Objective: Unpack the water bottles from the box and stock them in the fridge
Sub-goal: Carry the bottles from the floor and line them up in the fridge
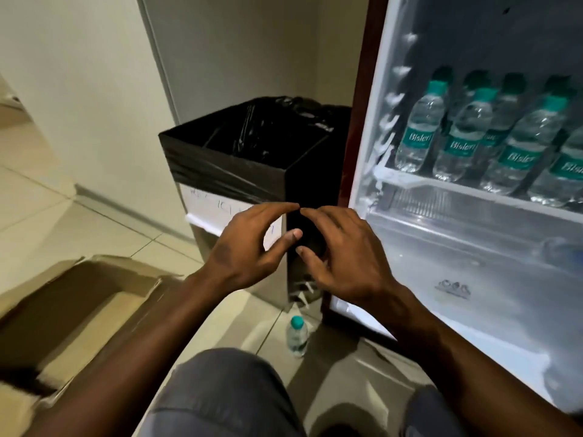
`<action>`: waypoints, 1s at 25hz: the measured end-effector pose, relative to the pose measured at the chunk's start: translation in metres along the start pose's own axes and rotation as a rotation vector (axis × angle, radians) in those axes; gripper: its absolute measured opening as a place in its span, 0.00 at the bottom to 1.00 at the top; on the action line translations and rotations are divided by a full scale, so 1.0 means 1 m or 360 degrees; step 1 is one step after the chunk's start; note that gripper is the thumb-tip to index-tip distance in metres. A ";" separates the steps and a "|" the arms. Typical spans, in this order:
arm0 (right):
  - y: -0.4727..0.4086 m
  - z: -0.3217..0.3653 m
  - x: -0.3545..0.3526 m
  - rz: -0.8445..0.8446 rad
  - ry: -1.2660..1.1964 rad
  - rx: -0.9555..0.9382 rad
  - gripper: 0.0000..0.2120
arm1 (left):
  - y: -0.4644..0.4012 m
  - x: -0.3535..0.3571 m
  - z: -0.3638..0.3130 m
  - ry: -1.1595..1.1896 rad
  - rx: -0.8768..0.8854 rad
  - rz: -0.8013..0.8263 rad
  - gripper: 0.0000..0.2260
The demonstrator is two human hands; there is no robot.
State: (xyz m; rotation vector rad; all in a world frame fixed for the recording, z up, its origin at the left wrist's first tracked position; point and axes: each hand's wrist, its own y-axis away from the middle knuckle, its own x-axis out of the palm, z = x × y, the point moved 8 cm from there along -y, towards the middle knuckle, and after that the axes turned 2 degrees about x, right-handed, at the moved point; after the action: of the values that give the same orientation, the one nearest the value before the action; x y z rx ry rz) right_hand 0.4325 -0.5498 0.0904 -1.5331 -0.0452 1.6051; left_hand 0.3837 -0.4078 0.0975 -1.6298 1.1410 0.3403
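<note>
"Bisleri" stands in white on the green labels of the water bottles (419, 134) up right of the fingers (318, 216); the writing on the white paper sign (214, 209) left of them is illegible.

clear plastic water bottles with teal caps on the fridge shelf (416, 134): at least eight | same bottle standing on floor (297, 335): one | open brown cardboard box (79, 298): one | black-lined bin (252, 152): one | bare hands: two

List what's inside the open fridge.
On the fridge's upper shelf stand water bottles with green caps, at least two rows deep; those farther back are partly hidden. Below the shelf no bottle shows clearly. The right side is cut off by the frame.
</note>
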 end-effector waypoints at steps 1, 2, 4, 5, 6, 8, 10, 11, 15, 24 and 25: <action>0.008 -0.005 0.020 0.0071 -0.0044 0.0048 0.28 | 0.011 0.011 0.012 0.0002 -0.0068 0.0048 0.19; 0.017 -0.011 0.040 0.0132 -0.0094 0.0099 0.27 | 0.023 0.025 0.024 0.0007 -0.0138 0.0098 0.19; 0.042 -0.020 0.076 0.0153 -0.0199 0.0125 0.25 | 0.047 0.057 0.046 -0.0018 -0.0291 0.0237 0.21; 0.056 -0.027 0.092 0.0104 -0.0245 0.0112 0.23 | 0.059 0.076 0.057 -0.0042 -0.0371 0.0326 0.22; 0.070 -0.034 0.105 0.0053 -0.0285 0.0119 0.21 | 0.071 0.094 0.066 -0.0059 -0.0443 0.0413 0.22; 0.089 -0.049 0.127 0.0047 -0.0353 0.0185 0.18 | 0.091 0.128 0.081 -0.0072 -0.0564 0.0575 0.23; 0.101 -0.058 0.143 0.0131 -0.0390 0.0250 0.18 | 0.110 0.158 0.092 -0.0101 -0.0660 0.0767 0.25; 0.107 -0.062 0.150 0.0175 -0.0383 0.0285 0.19 | 0.119 0.173 0.094 -0.0125 -0.0687 0.0878 0.27; 0.132 -0.072 0.179 0.0390 -0.0424 0.0379 0.26 | 0.147 0.214 0.100 -0.0215 -0.0710 0.1181 0.26; 0.142 -0.088 0.181 0.0635 -0.0763 0.0642 0.23 | 0.117 0.206 0.092 -0.0091 -0.0657 0.0961 0.13; 0.138 -0.090 0.175 0.0665 -0.0884 0.0731 0.21 | 0.105 0.196 0.086 -0.0029 -0.0605 0.0925 0.12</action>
State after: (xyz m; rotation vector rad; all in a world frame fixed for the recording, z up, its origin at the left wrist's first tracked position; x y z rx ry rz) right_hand 0.4576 -0.5758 -0.1467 -0.7442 0.3362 2.1506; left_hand 0.4241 -0.4287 -0.1365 -1.5755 1.5983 0.9929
